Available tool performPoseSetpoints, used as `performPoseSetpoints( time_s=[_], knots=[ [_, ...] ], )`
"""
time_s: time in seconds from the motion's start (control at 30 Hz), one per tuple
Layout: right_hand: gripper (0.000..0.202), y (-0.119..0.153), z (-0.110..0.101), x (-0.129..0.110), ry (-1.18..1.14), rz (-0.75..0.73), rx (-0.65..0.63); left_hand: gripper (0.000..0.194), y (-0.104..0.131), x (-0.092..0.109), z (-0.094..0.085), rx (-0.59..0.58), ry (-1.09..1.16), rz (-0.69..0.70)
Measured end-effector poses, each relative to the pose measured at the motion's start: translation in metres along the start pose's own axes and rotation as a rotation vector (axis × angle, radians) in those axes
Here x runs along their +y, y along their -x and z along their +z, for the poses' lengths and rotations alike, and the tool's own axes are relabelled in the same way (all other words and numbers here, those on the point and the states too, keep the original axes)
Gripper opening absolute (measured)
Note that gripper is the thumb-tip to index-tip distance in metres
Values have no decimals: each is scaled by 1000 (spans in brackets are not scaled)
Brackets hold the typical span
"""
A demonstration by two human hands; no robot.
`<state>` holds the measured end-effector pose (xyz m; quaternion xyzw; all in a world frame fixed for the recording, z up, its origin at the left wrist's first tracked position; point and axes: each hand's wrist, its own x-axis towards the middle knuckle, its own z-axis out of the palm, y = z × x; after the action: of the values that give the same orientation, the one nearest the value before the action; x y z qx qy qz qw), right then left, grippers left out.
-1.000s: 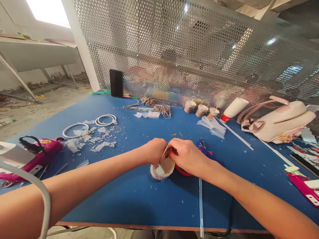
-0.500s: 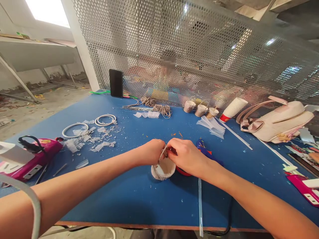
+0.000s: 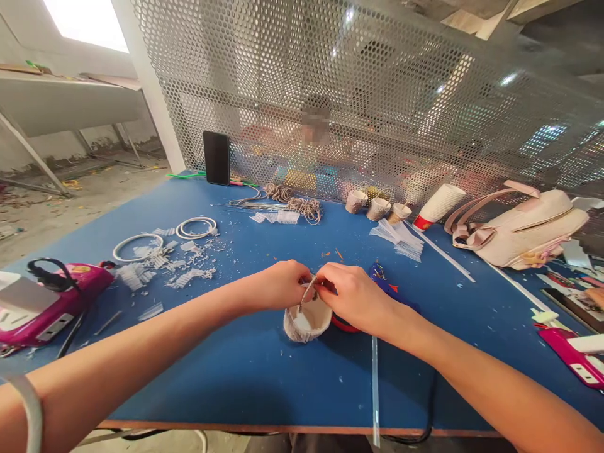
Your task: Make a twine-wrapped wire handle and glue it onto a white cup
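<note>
A small cup (image 3: 306, 328) wrapped in pale cord sits in front of me, its white inside facing up toward me. A twisted cord (image 3: 307, 294) rises from its rim like a handle. My left hand (image 3: 287, 283) is closed at the cord's upper left, with the fingertips partly hidden. My right hand (image 3: 350, 289) pinches the cord's top end from the other side, and the two hands nearly touch. Under and beyond my right hand lies a blue and red tool (image 3: 379, 275), mostly covered; a clear glue stick (image 3: 375, 390) extends below it toward the table edge.
White rings (image 3: 197, 228) and plastic scraps (image 3: 191, 277) lie left, near a magenta power strip (image 3: 89, 283). At the back are a phone (image 3: 216, 158), cord bundles (image 3: 304, 207), small cups (image 3: 379, 208), stacked paper cups (image 3: 438, 204) and a backpack (image 3: 533, 226). A perforated metal screen (image 3: 264, 82) stands behind.
The view has shifted slightly. The cup's mouth tips a little more into view; both hands keep their hold on the cord.
</note>
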<state>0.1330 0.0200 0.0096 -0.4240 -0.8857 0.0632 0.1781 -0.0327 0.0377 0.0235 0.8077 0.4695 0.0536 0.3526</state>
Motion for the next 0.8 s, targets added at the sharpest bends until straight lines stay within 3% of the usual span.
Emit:
performPoseSetpoints(
  time_s=[0.23,0.57,0.67,0.8],
  knots=[
    [18,1,-6,-2,-85,21,0,31,9,-5,-1,-8,184,20],
    [16,8,-5,0,-217,114,-10,19,13,-6,5,1,436,0],
    [24,12,-5,-1,-220,179,-9,18,14,-5,10,26,523,-7],
    [27,11,-8,-8,-132,286,-120,23,16,-5,19,135,504,-53]
  ],
)
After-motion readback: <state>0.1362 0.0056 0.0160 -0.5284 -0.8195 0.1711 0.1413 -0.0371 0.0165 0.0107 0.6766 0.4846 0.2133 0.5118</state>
